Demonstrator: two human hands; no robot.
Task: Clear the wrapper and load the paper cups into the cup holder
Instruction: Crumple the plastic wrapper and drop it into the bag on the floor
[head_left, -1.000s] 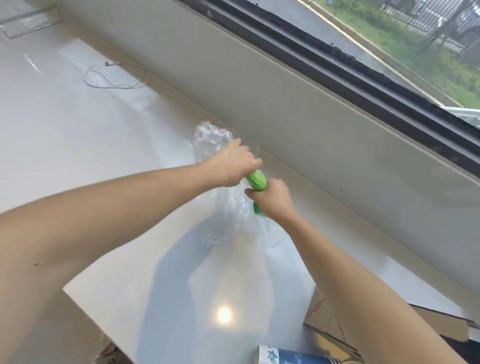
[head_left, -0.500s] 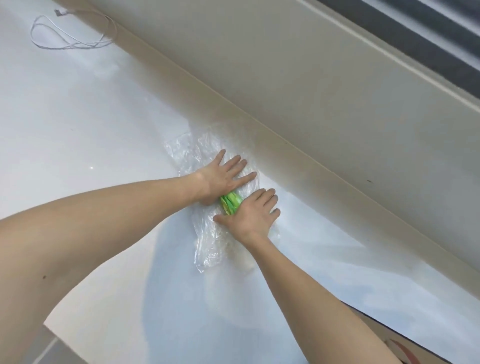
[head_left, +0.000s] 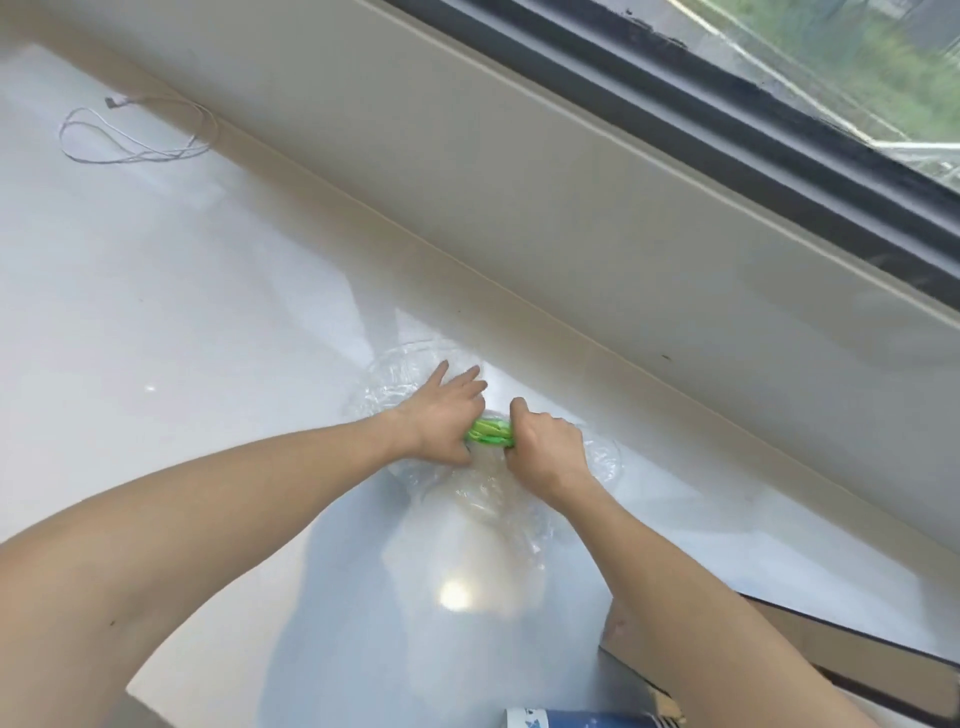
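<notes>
Clear wrapper (head_left: 483, 493) flat on counter (head_left: 208, 338). Green band (head_left: 491, 434) between hands, long axis nine-to-three. Left hand (head_left: 447, 421) grip spread, pressing at nine; right hand (head_left: 545, 452) fisted on band at three, nearer.

Both hands are covering part of the clear wrapper (head_left: 470, 499), and the green band (head_left: 490, 432) is partly disappearing under their fingers. Below the wrapper, a blue-and-white object (head_left: 571, 718) and a cardboard box (head_left: 779, 639) are running off the frame's edge.
</notes>
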